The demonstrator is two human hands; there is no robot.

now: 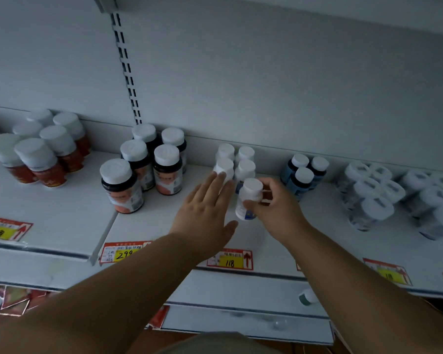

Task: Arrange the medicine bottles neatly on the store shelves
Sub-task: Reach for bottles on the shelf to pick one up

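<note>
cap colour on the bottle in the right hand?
White, on a white bottle gripped by the right hand; head view.

Both bare forearms reach forward and up from the bottom edge. The left hand (205, 208) lies palm down, fingers straight and together, thumb spread to the side. The right hand (274, 208) curls its fingers and thumb in a closed grip.

Dim bluish light, soft blur, warped edges

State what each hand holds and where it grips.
The right hand grips a small white bottle round its body, below the cap. The left hand holds nothing; its straight fingers touch a shelved bottle.
</note>
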